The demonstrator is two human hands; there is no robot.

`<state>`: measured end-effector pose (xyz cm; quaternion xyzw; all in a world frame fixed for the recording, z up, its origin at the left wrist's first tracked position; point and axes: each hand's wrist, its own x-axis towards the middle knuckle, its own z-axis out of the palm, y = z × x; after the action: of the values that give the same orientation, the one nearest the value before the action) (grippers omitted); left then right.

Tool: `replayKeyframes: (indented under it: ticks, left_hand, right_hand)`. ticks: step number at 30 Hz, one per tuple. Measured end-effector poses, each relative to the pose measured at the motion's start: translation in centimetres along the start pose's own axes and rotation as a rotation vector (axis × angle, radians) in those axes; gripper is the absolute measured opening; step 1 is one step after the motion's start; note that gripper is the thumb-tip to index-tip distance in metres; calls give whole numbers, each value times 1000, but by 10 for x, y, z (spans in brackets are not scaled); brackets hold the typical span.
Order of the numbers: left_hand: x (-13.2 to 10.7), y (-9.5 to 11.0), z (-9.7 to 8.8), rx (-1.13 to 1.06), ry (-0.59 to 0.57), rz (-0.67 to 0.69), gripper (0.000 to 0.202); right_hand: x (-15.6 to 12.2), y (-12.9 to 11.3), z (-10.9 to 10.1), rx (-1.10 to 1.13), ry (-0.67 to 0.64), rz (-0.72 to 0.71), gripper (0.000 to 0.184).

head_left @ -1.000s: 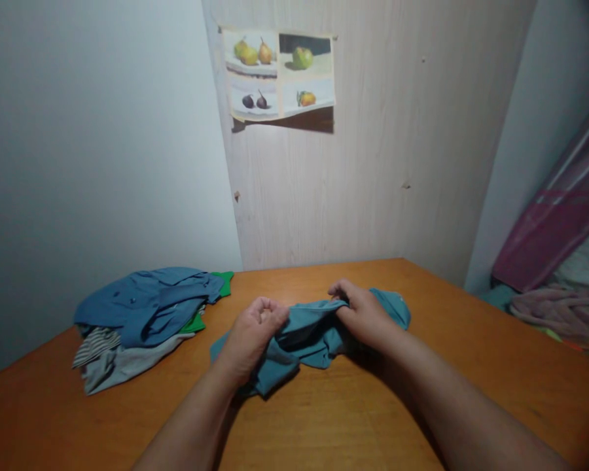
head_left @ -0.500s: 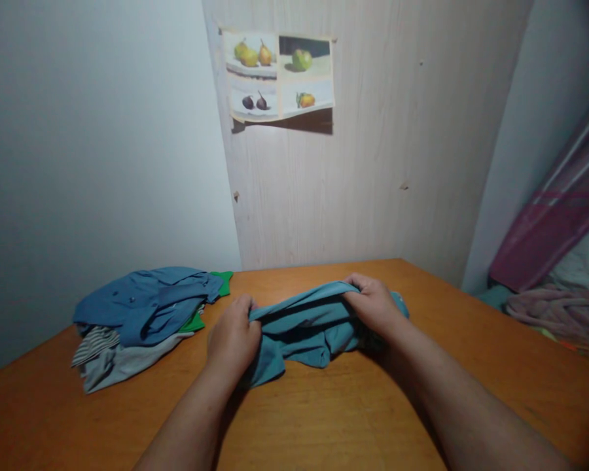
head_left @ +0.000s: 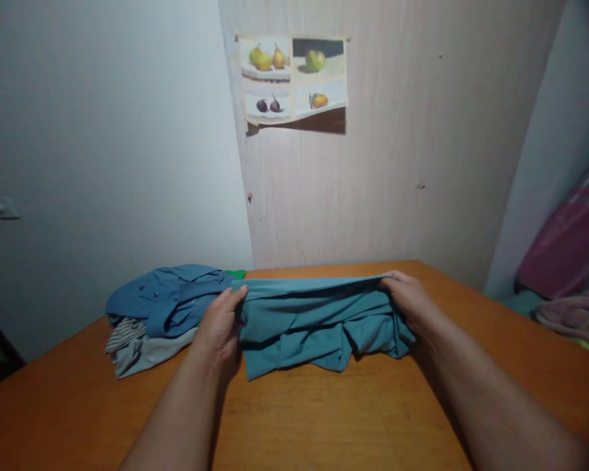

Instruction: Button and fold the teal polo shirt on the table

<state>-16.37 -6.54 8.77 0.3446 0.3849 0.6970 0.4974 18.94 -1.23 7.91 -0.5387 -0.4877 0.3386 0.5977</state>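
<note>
A teal garment (head_left: pixel 314 320), its exact kind unclear, is stretched between my two hands over the wooden table (head_left: pixel 324 418). Its top edge is pulled nearly straight, while the lower part hangs in loose folds onto the tabletop. My left hand (head_left: pixel 223 320) grips the left end of that edge, thumb on top. At the opposite end, my right hand (head_left: pixel 407 297) is closed around the cloth, its fingertips partly hidden behind it. Beside my left hand lies a pile of clothes, with a blue buttoned garment (head_left: pixel 161 294) on top.
Under the blue garment are a striped cloth (head_left: pixel 125 335), a grey cloth (head_left: pixel 152 353) and a bit of green cloth (head_left: pixel 236 273). A fruit picture sheet (head_left: pixel 294 82) hangs on the back wall. Pinkish fabric (head_left: pixel 574 317) lies beyond the table at right.
My hands have moved apart, pulling the teal garment's top edge wider and straighter. The view has turned slightly left, so the pile and the picture sit further right.
</note>
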Motion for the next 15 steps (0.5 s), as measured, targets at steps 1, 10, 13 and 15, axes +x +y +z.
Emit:
replayKeyframes:
  ticks: [1, 10, 13, 15]
  left_hand:
    - [1, 0, -1, -24, -6, -21, 33]
    - [-5, 6, 2, -176, -153, -250, 35]
    - [-8, 10, 3, -179, -204, -235, 43]
    - [-9, 11, 4, -164, -211, -221, 44]
  right_hand:
    - [1, 3, -1, 38, -17, 20, 13]
    - [11, 16, -6, 210, -94, 136, 14]
    - [11, 15, -6, 229, -91, 177, 12]
    - [10, 14, -5, 253, -91, 210, 13]
